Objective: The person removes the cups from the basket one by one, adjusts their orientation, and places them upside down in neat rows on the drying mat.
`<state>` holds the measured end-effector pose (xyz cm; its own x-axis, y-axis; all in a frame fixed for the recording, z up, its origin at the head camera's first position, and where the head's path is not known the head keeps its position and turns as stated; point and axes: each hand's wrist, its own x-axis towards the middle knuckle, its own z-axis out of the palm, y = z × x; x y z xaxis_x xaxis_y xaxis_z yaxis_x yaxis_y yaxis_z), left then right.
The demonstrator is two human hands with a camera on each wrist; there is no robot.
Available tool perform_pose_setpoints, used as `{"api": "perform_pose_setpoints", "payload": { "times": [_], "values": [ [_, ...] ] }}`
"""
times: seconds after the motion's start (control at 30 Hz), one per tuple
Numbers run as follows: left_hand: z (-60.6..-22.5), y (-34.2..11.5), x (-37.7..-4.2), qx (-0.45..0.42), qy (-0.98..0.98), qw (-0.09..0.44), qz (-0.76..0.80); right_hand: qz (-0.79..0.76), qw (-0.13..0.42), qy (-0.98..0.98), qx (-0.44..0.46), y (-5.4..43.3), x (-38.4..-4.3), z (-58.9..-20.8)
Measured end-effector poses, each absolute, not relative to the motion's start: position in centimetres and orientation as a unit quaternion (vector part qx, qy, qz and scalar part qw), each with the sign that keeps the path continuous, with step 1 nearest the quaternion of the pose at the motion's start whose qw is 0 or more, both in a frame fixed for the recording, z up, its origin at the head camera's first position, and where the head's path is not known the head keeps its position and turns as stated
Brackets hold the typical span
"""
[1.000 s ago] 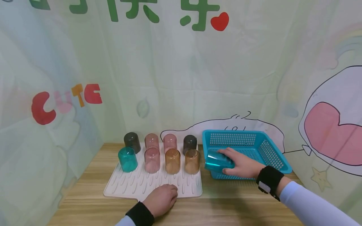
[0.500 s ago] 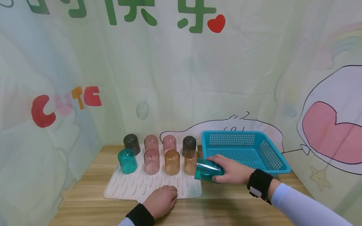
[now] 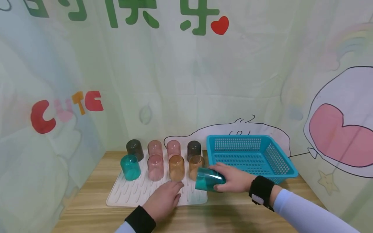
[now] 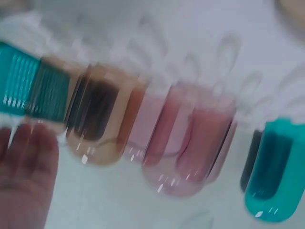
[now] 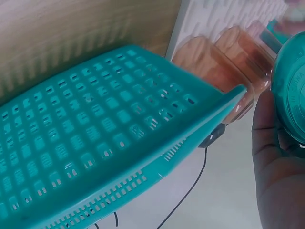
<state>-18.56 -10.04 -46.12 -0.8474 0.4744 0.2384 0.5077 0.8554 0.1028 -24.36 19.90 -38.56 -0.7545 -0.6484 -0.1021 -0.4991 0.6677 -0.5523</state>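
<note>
My right hand [image 3: 234,178] grips a teal cup [image 3: 207,179] that lies sideways in the air, its mouth pointing left, over the right edge of a white drying mat [image 3: 116,198]. In the right wrist view the round base of this teal cup [image 5: 293,88] shows beside the fingers. My left hand [image 3: 163,200] is at the mat's front edge with fingers extended, holding nothing. Upturned cups stand on the mat in two rows: a teal cup [image 3: 130,167], a pink cup [image 3: 155,167] and amber cups [image 3: 176,168] in front, dark grey cups [image 3: 135,149] and pink ones behind.
A blue perforated basket [image 3: 212,147] stands right of the mat, behind my right hand, with its slatted floor showing. Everything rests on a wooden table [image 3: 87,207]. A printed cloth [image 3: 180,81] hangs close behind the table and along its sides.
My right hand has brought the teal cup left and toward me, from over the basket to the mat's right edge. My left hand has shifted slightly forward onto the mat, its fingers straightening.
</note>
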Motion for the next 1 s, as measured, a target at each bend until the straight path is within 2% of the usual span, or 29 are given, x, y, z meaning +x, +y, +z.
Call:
{"api": "perform_pose_setpoints", "payload": {
  "times": [0.13,0.23,0.3,0.57,1.0],
  "values": [
    [-44.0,-9.4,-18.4,-0.278,-0.93,0.229,-0.071,-0.252,0.149,0.9,-0.322,19.7,-24.2,-38.6],
    [-42.4,-8.5,-18.2,-0.318,-0.9,0.291,-0.057,-0.254,0.15,0.899,-0.325,19.6,-24.1,-38.5],
    [-41.6,-7.7,-18.1,-0.352,-0.881,0.313,-0.039,-0.255,0.148,0.897,-0.329,19.6,-24.0,-38.4],
    [-41.3,-5.3,-18.3,-0.448,-0.82,0.352,0.05,-0.25,0.128,0.89,-0.358,19.5,-23.7,-39.0],
    [-42.6,-4.5,-18.4,-0.437,-0.831,0.341,0.047,-0.252,0.129,0.885,-0.369,19.1,-23.3,-39.0]
  ]
}}
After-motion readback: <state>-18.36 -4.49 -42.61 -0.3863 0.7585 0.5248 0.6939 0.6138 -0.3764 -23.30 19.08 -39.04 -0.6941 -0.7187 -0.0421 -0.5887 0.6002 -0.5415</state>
